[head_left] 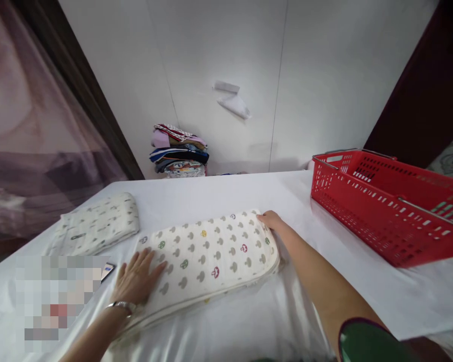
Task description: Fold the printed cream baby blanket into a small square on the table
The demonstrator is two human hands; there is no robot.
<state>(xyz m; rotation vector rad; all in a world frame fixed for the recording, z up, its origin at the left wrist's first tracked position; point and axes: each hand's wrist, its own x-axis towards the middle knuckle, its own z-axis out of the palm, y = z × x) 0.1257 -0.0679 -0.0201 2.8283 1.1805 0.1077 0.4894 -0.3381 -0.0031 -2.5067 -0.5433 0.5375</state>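
Note:
A white folded blanket (211,256) printed with small mushrooms lies across the front of the white-covered table. My left hand (136,276), with a silver bracelet at the wrist, rests flat on the blanket's left end, fingers spread. At the far right corner, my right hand (271,219) has its fingers closed on the blanket's edge; the fingertips are partly hidden. Several layers show along the rounded right end and the near edge. To the left lies a second folded white cloth (101,223) with a sparse dark print.
A red plastic basket (366,221) with metal handles stands on the right of the table (234,193). Behind the far edge rises a stack of folded clothes (179,153) against a pale wall. A phone-like object (107,271), partly covered by a blurred patch, lies left of my hand.

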